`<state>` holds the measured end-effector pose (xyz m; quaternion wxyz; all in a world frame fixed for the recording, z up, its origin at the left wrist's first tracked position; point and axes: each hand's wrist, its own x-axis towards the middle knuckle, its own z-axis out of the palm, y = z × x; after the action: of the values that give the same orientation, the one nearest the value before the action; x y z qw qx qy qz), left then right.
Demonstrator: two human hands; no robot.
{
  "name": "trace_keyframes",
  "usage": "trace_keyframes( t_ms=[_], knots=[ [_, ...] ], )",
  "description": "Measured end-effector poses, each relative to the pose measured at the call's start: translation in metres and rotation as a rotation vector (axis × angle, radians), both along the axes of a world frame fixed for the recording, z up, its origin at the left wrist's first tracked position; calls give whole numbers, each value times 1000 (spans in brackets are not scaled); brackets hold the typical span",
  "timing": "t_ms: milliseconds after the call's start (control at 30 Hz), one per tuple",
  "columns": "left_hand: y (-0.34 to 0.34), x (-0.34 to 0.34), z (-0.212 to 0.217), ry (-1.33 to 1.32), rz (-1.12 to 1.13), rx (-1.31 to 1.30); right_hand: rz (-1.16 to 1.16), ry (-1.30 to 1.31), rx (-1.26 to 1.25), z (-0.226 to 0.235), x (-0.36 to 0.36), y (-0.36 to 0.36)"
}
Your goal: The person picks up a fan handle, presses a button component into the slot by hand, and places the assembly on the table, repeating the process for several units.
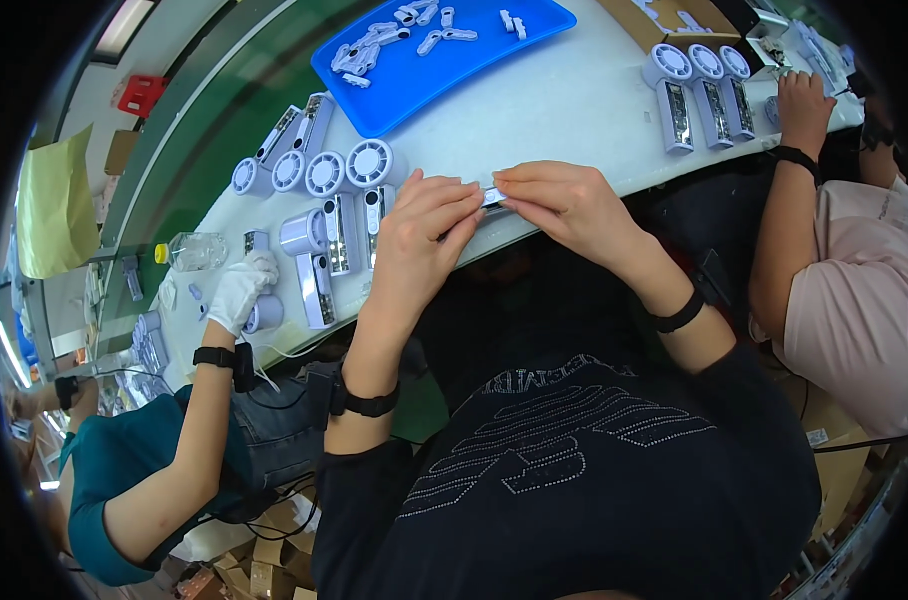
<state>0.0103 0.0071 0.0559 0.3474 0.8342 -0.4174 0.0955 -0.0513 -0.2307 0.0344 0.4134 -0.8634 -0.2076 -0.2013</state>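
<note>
Between the fingertips of both hands, over the near edge of the white table, is a small white plastic part (pixel 492 196). My left hand (pixel 432 222) pinches its left end, and my right hand (pixel 564 205) pinches the other end. Fingers cover most of the part, so its full shape is hidden. Just left of my left hand stand several pale lavender handheld fans (pixel 369 165) with round grilles and opened handles that show inner parts. Beyond my hands sits a blue tray (pixel 414 88) with small white plastic parts (pixel 374 45) scattered in it.
At the left, a co-worker's gloved hand (pixel 242 290) is on a fan near a clear bottle (pixel 196 252) with a yellow cap. More fans (pixel 674 100) stand in a row at the right, beside another co-worker's hand (pixel 806 105). A cardboard box (pixel 664 22) lies at the far right.
</note>
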Motion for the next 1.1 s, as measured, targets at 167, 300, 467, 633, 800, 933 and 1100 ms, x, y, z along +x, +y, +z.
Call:
trace_keyframes(
  t_ms=[167, 300, 467, 633, 800, 933, 1100],
  knots=[
    [2, -3, -10, 88, 4, -58, 28, 6, -60, 0, -8, 5],
    [-5, -13, -10, -74, 67, 59, -119, -21, -264, 13, -20, 27],
    [-16, -40, -8, -275, 218, 222, -153, -123, -409, 14, -23, 30],
    [-12, -36, -20, -249, 214, 122, -87, -33, -304, 3, -21, 17],
    [-9, -39, -32, -294, 225, 19, -26, -126, -287, -3, -17, 17],
    [-14, -36, -34, -394, 238, 19, -43, -176, -295, -12, -10, 16],
    [-5, -28, -38, -345, 215, -23, -23, -162, -289, -10, -6, 12]
  ],
)
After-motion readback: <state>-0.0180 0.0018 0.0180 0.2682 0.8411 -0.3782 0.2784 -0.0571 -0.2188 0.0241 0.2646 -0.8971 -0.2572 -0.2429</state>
